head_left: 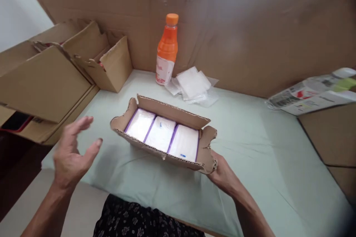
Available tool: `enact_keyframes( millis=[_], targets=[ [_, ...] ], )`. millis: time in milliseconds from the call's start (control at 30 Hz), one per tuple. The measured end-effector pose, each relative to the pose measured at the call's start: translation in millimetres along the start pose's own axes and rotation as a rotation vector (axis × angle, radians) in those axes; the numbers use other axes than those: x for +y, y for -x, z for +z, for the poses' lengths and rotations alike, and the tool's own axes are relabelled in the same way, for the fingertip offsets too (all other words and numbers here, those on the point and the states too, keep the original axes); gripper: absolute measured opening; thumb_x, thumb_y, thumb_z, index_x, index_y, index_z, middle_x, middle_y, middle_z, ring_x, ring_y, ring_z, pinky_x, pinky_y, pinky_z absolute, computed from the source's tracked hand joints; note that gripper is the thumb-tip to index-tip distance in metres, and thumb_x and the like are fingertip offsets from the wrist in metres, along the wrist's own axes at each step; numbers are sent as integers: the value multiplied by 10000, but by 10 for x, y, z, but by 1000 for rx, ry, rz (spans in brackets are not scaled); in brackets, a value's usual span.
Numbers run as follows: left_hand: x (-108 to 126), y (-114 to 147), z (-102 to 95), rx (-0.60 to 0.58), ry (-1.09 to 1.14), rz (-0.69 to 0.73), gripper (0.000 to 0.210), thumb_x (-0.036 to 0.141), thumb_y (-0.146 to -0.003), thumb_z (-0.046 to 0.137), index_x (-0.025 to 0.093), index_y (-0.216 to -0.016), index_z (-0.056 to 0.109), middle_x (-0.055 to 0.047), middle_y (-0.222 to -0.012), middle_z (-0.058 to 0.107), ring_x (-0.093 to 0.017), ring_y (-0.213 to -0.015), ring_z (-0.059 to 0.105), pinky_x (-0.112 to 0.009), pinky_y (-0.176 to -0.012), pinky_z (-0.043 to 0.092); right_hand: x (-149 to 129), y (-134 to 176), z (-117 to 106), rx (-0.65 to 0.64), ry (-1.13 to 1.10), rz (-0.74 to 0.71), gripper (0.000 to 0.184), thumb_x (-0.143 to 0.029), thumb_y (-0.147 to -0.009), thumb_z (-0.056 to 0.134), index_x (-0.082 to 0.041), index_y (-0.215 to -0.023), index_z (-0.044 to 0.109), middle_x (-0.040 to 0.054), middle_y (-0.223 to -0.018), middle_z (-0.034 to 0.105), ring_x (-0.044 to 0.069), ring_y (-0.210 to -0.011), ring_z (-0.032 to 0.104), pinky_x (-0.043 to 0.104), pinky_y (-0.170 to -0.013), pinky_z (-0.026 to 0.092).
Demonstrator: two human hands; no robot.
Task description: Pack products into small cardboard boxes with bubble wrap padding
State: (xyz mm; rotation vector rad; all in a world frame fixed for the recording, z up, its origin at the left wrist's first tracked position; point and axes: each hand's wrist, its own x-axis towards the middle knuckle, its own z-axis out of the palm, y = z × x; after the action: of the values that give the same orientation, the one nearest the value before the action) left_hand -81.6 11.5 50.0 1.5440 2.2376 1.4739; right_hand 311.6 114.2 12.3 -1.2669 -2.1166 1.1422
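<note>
An open cardboard box (155, 151) with wavy-cut end flaps is in the middle of the head view, tilted slightly down to the right. Inside lie three white, plastic-wrapped packs (160, 133) with purple edges, side by side. My right hand (219, 174) grips the box's right end from below, its fingers mostly hidden under the cardboard. Off to the left of the box, my left hand (72, 152) is in the air with thumb and fingers apart, holding nothing. Some motion blur softens its outline.
Behind the box stand an orange-capped bottle (167, 50) and a pile of clear plastic packets (194, 85). Cardboard boxes (111, 66) line the left side. At right, a plastic-wrapped package (308, 90) rests on another carton (330, 133). Pale green cloth (250, 133) covers the table.
</note>
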Motion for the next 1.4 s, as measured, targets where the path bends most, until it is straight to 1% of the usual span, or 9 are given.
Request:
enact_keyframes(
  millis=[200, 333, 500, 667, 900, 1000, 1133, 1267, 1400],
  targets=[
    [-325, 162, 886, -449, 296, -385, 686, 617, -585, 821, 165, -1072, 646, -150, -1055, 736, -355, -1062, 702, -483, -938, 574, 11, 44, 284, 158, -173, 48, 442, -422, -888, 595, -221, -1279, 643, 118, -1167, 733, 301, -1081, 686, 404, -906, 582],
    [-241, 197, 1261, -370, 345, -442, 692, 594, -577, 849, 172, -1075, 618, -127, -1030, 730, -310, -1005, 714, -448, -920, 572, 111, -310, 113, 244, -147, 65, 375, -366, -864, 566, -218, -1185, 689, 100, -1116, 747, 300, -1096, 669, 422, -951, 557],
    [-156, 91, 1568, -321, 441, -424, 724, 545, -636, 850, 190, -1197, 563, -110, -1136, 702, -262, -1012, 717, -400, -922, 582, 313, -940, -492, 153, -61, 33, 277, -343, -840, 543, -201, -965, 745, 62, -953, 768, 256, -903, 699, 370, -805, 572],
    [-241, 201, 1684, -275, 406, -490, 676, 551, -639, 855, 200, -1139, 567, -135, -1160, 696, -310, -1174, 668, -470, -1060, 520, 385, -1900, -1060, 444, 85, 13, 278, -323, -837, 584, -181, -1025, 733, 77, -1030, 761, 230, -954, 685, 384, -912, 528],
    [-438, 325, 1697, -252, 341, -518, 603, 538, -627, 868, 222, -1045, 570, -110, -1063, 716, -324, -1156, 679, -507, -1083, 513, 310, -2975, -1038, 574, 272, 104, 77, -234, -780, 689, -181, -835, 680, 81, -985, 718, 235, -940, 625, 441, -972, 466],
    [-449, 324, 1700, -280, 368, -486, 602, 535, -667, 855, 227, -1097, 567, -111, -1090, 717, -309, -1156, 684, -480, -1073, 528, 289, -2801, -1172, 696, 124, -51, 80, -269, -853, 608, -201, -818, 634, 34, -913, 679, 174, -862, 599, 350, -886, 491],
    [-370, 283, 1708, -260, 398, -471, 581, 502, -702, 837, 231, -1135, 560, -105, -1157, 690, -284, -1161, 673, -443, -1077, 517, 302, -2044, -1571, 883, -190, -203, 206, -424, -870, 612, -228, -840, 556, -14, -770, 545, 131, -714, 522, 275, -693, 459],
    [-285, 267, 1644, -278, 417, -469, 607, 491, -702, 829, 222, -1173, 558, -83, -1100, 675, -254, -1070, 678, -446, -1061, 510, 380, -1041, -1682, 958, -365, 17, 314, -492, -780, 694, -245, -805, 502, -24, -735, 491, 131, -653, 492, 268, -620, 445],
    [-188, 383, 1474, -250, 416, -392, 731, 443, -744, 802, 231, -1371, 492, -94, -1197, 637, -227, -1094, 660, -420, -1063, 502, 459, -119, -1062, 867, -632, 376, 385, -521, -698, 767, -245, -782, 512, -1, -720, 575, 165, -640, 558, 290, -571, 484]
  ],
)
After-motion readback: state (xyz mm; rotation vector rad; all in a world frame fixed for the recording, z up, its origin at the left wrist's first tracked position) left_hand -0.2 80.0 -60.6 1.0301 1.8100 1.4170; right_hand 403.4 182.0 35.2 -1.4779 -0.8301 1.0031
